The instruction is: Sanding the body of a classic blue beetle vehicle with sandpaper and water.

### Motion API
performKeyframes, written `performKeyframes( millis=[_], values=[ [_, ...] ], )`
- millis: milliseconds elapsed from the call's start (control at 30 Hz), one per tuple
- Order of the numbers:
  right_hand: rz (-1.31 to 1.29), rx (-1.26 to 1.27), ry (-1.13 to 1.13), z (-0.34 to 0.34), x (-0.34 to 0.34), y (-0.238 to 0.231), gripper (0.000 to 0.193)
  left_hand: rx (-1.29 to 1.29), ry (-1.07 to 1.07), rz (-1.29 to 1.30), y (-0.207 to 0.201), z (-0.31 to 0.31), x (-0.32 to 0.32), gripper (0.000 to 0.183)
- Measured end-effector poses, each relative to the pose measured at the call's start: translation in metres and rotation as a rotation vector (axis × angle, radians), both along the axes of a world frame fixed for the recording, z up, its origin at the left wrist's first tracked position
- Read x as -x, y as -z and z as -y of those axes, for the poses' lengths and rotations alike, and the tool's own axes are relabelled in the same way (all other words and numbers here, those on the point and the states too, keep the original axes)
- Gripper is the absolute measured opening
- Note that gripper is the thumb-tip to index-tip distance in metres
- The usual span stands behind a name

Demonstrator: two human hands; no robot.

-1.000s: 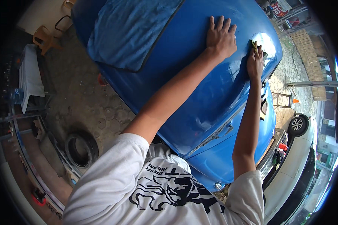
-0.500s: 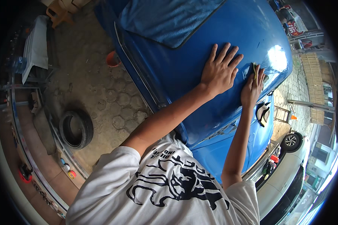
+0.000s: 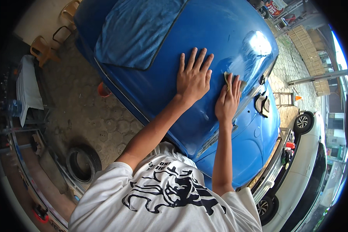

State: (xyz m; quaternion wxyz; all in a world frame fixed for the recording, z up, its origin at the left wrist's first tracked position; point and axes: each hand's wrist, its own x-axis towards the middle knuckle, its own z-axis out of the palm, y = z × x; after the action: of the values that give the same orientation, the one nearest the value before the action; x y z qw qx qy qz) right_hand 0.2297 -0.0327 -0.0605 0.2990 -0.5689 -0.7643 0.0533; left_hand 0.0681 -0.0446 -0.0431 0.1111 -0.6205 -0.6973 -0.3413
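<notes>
My left hand (image 3: 195, 80) lies flat on the curved blue car body (image 3: 166, 91), its fingers spread and nothing in it. To its right, my right hand (image 3: 228, 101) presses a thin yellowish cloth (image 3: 227, 80) against the glossy panel. The cloth's edge shows beside the fingertips; the rest is hidden under the fingers. A bright reflection lies on the panel just beyond this hand. Farther up to the left, a blue towel (image 3: 137, 34) is spread over the bodywork.
A beige and black item (image 3: 262, 105) rests on the lower blue bodywork at right. Beyond it stands a white car (image 3: 303, 154). Leftward on the paved floor are a tyre (image 3: 84, 164), an orange bucket (image 3: 103, 90) and plastic chairs (image 3: 43, 50). A metal frame (image 3: 23, 162) runs along the left.
My view has turned, so the car appears farther left. My right hand and the cloth seem to have slid slightly toward me along the panel. The left hand remains flat on it.
</notes>
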Motion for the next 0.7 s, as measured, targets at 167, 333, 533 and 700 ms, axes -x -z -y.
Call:
performKeyframes(
  millis=[167, 333, 533, 700],
  values=[
    [-0.125, -0.071, 0.121, -0.072, -0.015, -0.012, 0.048, 0.013, 0.048, -0.085, -0.01, -0.006, -0.002, 0.047],
    [-0.108, 0.03, 0.056, 0.042, -0.001, 0.015, 0.047, 0.082, 0.004, -0.119, -0.004, -0.001, 0.004, 0.048],
    [-0.304, 0.004, 0.21, -0.062, -0.042, 0.003, 0.048, 0.116, 0.026, -0.184, -0.01, -0.003, -0.003, 0.05],
    [-0.211, 0.12, 0.116, 0.052, -0.003, 0.02, 0.051, 0.154, 0.004, -0.232, -0.006, 0.002, 0.008, 0.05]
  ],
)
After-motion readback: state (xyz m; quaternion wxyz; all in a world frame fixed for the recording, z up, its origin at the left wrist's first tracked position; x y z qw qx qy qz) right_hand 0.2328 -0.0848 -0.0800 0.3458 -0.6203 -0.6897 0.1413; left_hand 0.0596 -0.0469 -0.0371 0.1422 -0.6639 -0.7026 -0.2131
